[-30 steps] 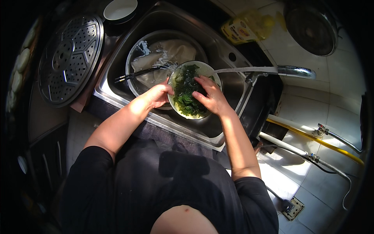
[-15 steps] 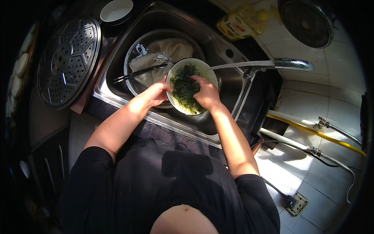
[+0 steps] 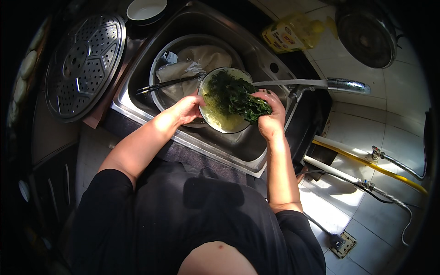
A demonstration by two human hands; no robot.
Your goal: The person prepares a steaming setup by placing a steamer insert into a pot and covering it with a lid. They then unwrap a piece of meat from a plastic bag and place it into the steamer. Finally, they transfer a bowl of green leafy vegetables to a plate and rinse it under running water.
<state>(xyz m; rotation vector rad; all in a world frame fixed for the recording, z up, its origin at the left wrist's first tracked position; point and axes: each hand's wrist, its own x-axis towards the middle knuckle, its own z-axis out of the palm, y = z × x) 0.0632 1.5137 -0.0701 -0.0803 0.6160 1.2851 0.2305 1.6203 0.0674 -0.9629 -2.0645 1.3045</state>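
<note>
My left hand (image 3: 187, 110) grips the near-left rim of a pale bowl (image 3: 213, 122) held over the sink, thumb on the edge. Cloudy yellow-green liquid and dark green bits lie in the bowl. In my right hand (image 3: 273, 114) is a clump of wet, dark leafy greens (image 3: 251, 106), lifted at the bowl's right rim; part of it still trails into the bowl. Behind the bowl stands a metal basin (image 3: 153, 89) with water and a beige cloth-like piece (image 3: 211, 56). A pair of dark chopsticks (image 3: 162, 85) lies across the basin's edge.
A chrome tap (image 3: 348, 85) reaches in from the right over the steel sink (image 3: 137, 120). Beyond the sink are a yellow bottle (image 3: 291, 34) and a dark round pan (image 3: 365, 36). A perforated steamer plate (image 3: 87, 68) and a white bowl (image 3: 145, 10) stand at the left.
My right hand has moved from inside the bowl out to the right, drawing the clump of greens up with it. My left hand keeps its hold on the bowl.
</note>
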